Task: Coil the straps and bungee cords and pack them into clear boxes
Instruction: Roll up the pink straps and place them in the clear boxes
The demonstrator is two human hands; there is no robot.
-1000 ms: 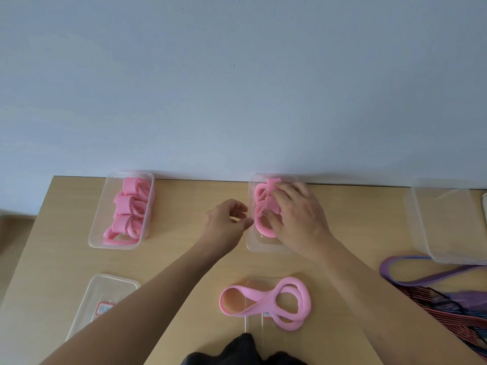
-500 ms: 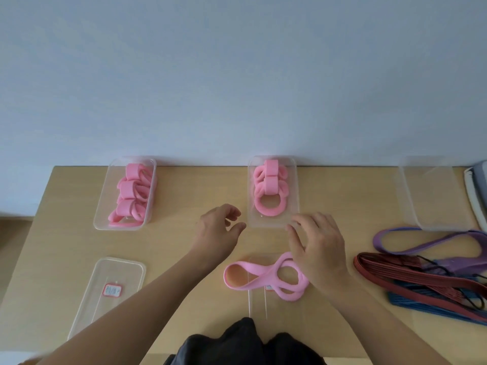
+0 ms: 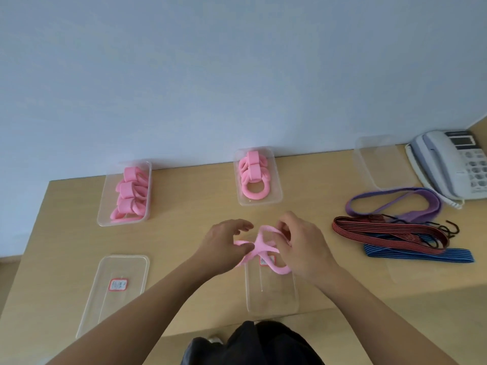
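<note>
A loose pink strap (image 3: pixel 259 246) is lifted just above the table, twisted between both hands. My left hand (image 3: pixel 224 243) pinches its left end, and my right hand (image 3: pixel 303 246) grips its right loops. Behind them a clear box (image 3: pixel 275 198) at the wall holds coiled pink straps (image 3: pixel 254 177). A second clear box (image 3: pixel 104 206) at the back left holds more pink coils (image 3: pixel 130 196). An empty clear box (image 3: pixel 379 164) stands at the back right. Beside it lie a purple strap (image 3: pixel 411 204), red-black bungee cords (image 3: pixel 390 233) and a blue striped strap (image 3: pixel 421 254).
Two clear lids with red-edged labels lie near the front edge: one (image 3: pixel 113 291) at the left, one (image 3: pixel 271 291) under my hands. A grey desk phone (image 3: pixel 453 164) sits at the far right. The wall runs along the table's back edge.
My right hand left the middle box and came back to the loose pink strap. Both hands took hold of the strap and raised it off the lid. The view widened to the right.
</note>
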